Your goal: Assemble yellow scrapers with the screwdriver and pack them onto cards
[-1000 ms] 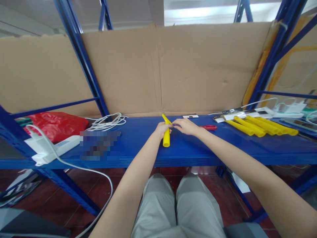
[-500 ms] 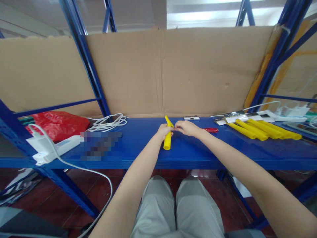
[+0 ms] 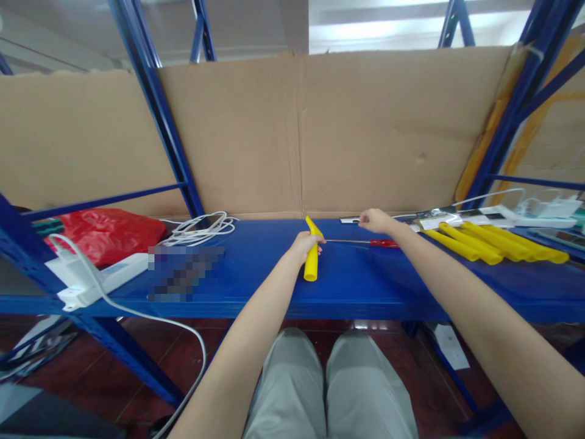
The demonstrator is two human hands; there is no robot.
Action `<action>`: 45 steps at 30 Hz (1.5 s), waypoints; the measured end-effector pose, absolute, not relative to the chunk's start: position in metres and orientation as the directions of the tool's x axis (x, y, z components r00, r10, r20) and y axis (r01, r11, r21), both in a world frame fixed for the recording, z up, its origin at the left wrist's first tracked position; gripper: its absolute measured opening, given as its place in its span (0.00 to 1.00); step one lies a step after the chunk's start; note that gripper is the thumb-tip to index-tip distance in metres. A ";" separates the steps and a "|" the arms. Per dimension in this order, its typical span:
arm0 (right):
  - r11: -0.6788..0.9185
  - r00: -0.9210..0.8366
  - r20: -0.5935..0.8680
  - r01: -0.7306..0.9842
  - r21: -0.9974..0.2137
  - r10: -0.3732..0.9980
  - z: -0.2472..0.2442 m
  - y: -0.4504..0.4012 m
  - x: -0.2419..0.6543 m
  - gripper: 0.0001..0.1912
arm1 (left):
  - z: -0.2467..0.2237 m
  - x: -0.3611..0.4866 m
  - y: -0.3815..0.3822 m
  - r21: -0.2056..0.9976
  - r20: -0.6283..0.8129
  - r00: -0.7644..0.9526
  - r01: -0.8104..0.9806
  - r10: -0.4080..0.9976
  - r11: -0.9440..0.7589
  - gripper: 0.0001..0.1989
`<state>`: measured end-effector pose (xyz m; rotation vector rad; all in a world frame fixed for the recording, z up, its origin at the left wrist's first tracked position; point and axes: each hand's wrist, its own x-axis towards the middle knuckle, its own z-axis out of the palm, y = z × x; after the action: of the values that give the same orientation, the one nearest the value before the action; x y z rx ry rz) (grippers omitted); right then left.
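My left hand (image 3: pixel 307 244) is wrapped round a yellow tube (image 3: pixel 311 268) in the middle of the blue shelf. The tube's round end points toward me, and its far end narrows to a slanted tip. My right hand (image 3: pixel 375 221) is to the right and farther back, its fingers curled in at a small flat black-and-white piece (image 3: pixel 348 221). Whether those fingers grip anything is hidden. Between the hands lies a screwdriver (image 3: pixel 382 243) with a red handle, its thin metal shaft reaching toward the tube.
Several more yellow tubes (image 3: pixel 496 242) lie in a row at the right, before white power strips and cables. At the left are a red plastic bag (image 3: pixel 112 235), a coiled white cable (image 3: pixel 205 230) and a power strip (image 3: pixel 114 277). A cardboard panel (image 3: pixel 247 140) closes off the back.
My right hand has left the yellow tube and moved right and back to the black-and-white piece. The screwdriver's shaft now shows. My left hand keeps hold of the tube.
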<state>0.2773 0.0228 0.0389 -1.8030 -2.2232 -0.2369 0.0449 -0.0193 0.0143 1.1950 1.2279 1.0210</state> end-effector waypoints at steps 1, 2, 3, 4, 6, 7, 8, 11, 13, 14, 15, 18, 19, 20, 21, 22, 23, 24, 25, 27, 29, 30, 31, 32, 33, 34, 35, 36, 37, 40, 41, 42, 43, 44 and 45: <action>0.157 -0.141 0.286 0.987 -0.032 0.948 0.039 0.027 0.288 0.09 | 0.014 0.045 -0.019 0.991 -0.127 0.099 0.050 0.987 0.122 0.09; 0.119 -0.109 0.263 0.993 -0.022 0.958 0.038 0.030 0.297 0.09 | 0.014 0.046 -0.019 0.992 -0.125 0.102 0.046 0.987 0.121 0.08; 0.093 -0.087 0.243 0.996 -0.012 0.966 0.037 0.034 0.304 0.10 | 0.014 0.046 -0.019 0.992 -0.123 0.105 0.044 0.987 0.119 0.07; 0.067 -0.065 0.220 0.998 0.000 0.973 0.035 0.037 0.309 0.10 | 0.014 0.046 -0.019 0.992 -0.121 0.108 0.040 0.987 0.117 0.07; 0.017 -0.021 0.188 1.000 0.024 0.982 0.031 0.043 0.315 0.11 | 0.014 0.047 -0.019 0.993 -0.117 0.122 0.033 0.986 0.114 0.06; -0.010 0.003 0.172 0.999 0.037 0.985 0.029 0.045 0.316 0.11 | 0.014 0.047 -0.019 0.993 -0.116 0.132 0.030 0.984 0.113 0.06; -0.032 0.024 0.157 0.998 0.049 0.987 0.027 0.048 0.317 0.10 | 0.013 0.047 -0.019 0.993 -0.117 0.142 0.028 0.983 0.114 0.06; -0.064 0.056 0.105 0.995 0.071 0.993 0.024 0.054 0.314 0.10 | 0.013 0.047 -0.020 0.993 -0.118 0.167 0.021 0.979 0.117 0.06; -0.069 0.063 0.081 0.995 0.074 0.995 0.023 0.057 0.311 0.11 | 0.012 0.048 -0.021 0.993 -0.120 0.176 0.019 0.977 0.118 0.06; -0.069 0.063 0.075 0.995 0.077 0.995 0.023 0.058 0.309 0.12 | 0.012 0.048 -0.021 0.992 -0.125 0.177 0.025 0.976 0.122 0.06; -0.068 0.062 0.075 0.994 0.082 0.995 0.023 0.059 0.308 0.13 | 0.011 0.049 -0.022 0.991 -0.132 0.177 0.034 0.975 0.128 0.06; -0.058 0.050 0.084 0.993 0.102 0.995 0.023 0.061 0.306 0.14 | 0.010 0.050 -0.023 0.988 -0.149 0.175 0.066 0.973 0.139 0.07; -0.060 0.051 0.084 0.993 0.106 0.995 0.023 0.061 0.306 0.15 | 0.010 0.051 -0.023 0.988 -0.150 0.178 0.071 0.973 0.139 0.07; -0.065 0.056 0.083 0.992 0.108 0.995 0.022 0.062 0.306 0.15 | 0.010 0.051 -0.023 0.988 -0.147 0.181 0.073 0.972 0.136 0.07; -0.071 0.063 0.082 0.992 0.108 0.995 0.021 0.062 0.306 0.15 | 0.010 0.051 -0.023 0.988 -0.144 0.183 0.074 0.973 0.132 0.07; -0.078 0.070 0.081 0.991 0.108 0.994 0.021 0.063 0.307 0.15 | 0.010 0.051 -0.023 0.989 -0.139 0.183 0.075 0.973 0.128 0.07; -0.083 0.075 0.080 0.991 0.107 0.994 0.020 0.063 0.307 0.15 | 0.010 0.051 -0.024 0.989 -0.135 0.180 0.077 0.974 0.123 0.07; -0.086 0.078 0.079 0.991 0.106 0.994 0.019 0.063 0.308 0.15 | 0.011 0.051 -0.024 0.990 -0.132 0.176 0.080 0.976 0.119 0.07; -0.085 0.077 0.080 0.991 0.106 0.994 0.018 0.063 0.308 0.15 | 0.011 0.051 -0.024 0.990 -0.129 0.171 0.084 0.977 0.116 0.07; -0.077 0.068 0.086 0.991 0.109 0.994 0.018 0.063 0.308 0.15 | 0.012 0.051 -0.024 0.990 -0.126 0.164 0.088 0.978 0.112 0.08; -0.063 0.052 0.095 0.991 0.115 0.994 0.018 0.062 0.308 0.15 | 0.012 0.051 -0.024 0.990 -0.123 0.164 0.084 0.979 0.110 0.08; -0.057 0.045 0.099 0.991 0.118 0.994 0.018 0.062 0.307 0.14 | 0.012 0.051 -0.024 0.991 -0.123 0.164 0.080 0.979 0.111 0.08; -0.051 0.039 0.100 0.991 0.120 0.994 0.019 0.062 0.306 0.14 | 0.012 0.051 -0.024 0.991 -0.123 0.165 0.078 0.979 0.112 0.08; -0.046 0.034 0.098 0.992 0.122 0.995 0.020 0.061 0.304 0.14 | 0.012 0.051 -0.024 0.991 -0.124 0.164 0.075 0.979 0.113 0.08; -0.041 0.030 0.095 0.992 0.123 0.995 0.020 0.061 0.303 0.14 | 0.012 0.051 -0.024 0.991 -0.126 0.163 0.074 0.978 0.115 0.08; -0.037 0.026 0.092 0.992 0.123 0.995 0.021 0.061 0.302 0.14 | 0.012 0.052 -0.024 0.990 -0.128 0.162 0.073 0.979 0.117 0.08; -0.033 0.022 0.092 0.992 0.124 0.995 0.021 0.061 0.300 0.14 | 0.012 0.052 -0.024 0.990 -0.131 0.159 0.074 0.979 0.120 0.08; -0.028 0.017 0.093 0.992 0.124 0.996 0.021 0.061 0.299 0.14 | 0.012 0.052 -0.024 0.990 -0.134 0.156 0.076 0.979 0.123 0.07; -0.023 0.011 0.095 0.992 0.124 0.995 0.021 0.061 0.297 0.15 | 0.012 0.052 -0.024 0.989 -0.136 0.155 0.078 0.979 0.125 0.07; -0.009 -0.003 0.099 0.992 0.124 0.995 0.022 0.060 0.292 0.15 | 0.013 0.052 -0.024 0.989 -0.137 0.160 0.075 0.978 0.126 0.06; -0.009 -0.003 0.099 0.992 0.125 0.995 0.022 0.059 0.290 0.15 | 0.013 0.052 -0.025 0.990 -0.135 0.163 0.072 0.977 0.125 0.06; -0.012 -0.001 0.100 0.992 0.127 0.995 0.022 0.058 0.289 0.15 | 0.013 0.052 -0.025 0.990 -0.134 0.164 0.069 0.977 0.124 0.06; -0.016 0.003 0.101 0.991 0.130 0.995 0.022 0.058 0.287 0.15 | 0.013 0.052 -0.025 0.990 -0.134 0.164 0.068 0.977 0.124 0.06; -0.021 0.007 0.101 0.991 0.134 0.995 0.022 0.057 0.286 0.15 | 0.013 0.052 -0.024 0.990 -0.135 0.163 0.067 0.977 0.126 0.06; -0.027 0.013 0.100 0.990 0.139 0.995 0.023 0.056 0.285 0.15 | 0.013 0.052 -0.024 0.990 -0.137 0.161 0.067 0.977 0.128 0.06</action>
<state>0.2852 0.0563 0.0225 -2.2568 -2.2121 -0.2688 0.0516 -0.0244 0.0126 1.2252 1.1869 0.9627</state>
